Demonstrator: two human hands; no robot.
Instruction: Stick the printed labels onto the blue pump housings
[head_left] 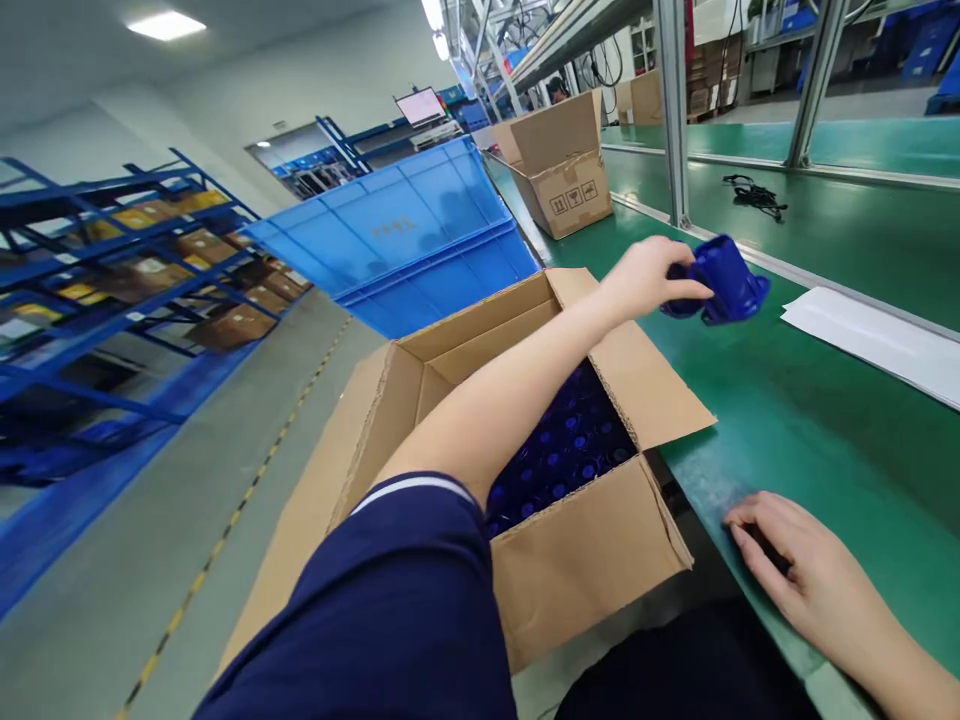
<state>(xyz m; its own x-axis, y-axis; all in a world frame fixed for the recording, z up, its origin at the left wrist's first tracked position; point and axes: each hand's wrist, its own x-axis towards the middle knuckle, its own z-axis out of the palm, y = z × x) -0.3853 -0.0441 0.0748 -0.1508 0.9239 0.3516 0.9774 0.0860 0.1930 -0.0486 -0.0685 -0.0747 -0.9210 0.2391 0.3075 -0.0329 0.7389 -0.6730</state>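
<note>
At the near edge of the counter [862,430], the right hand [814,565] rests loosely curled; I cannot tell whether its grip holds anything. Beside that edge, an open carton [585,575] contains dark-blue pieces [559,450]. Beyond, the left hand [651,280] grasps blue parts [727,282] above the counter.

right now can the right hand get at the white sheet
Probably yes: the right hand is at the edge of the green table, with nothing visible between it and the white sheet. The left hand holds a blue part off that path.
</note>
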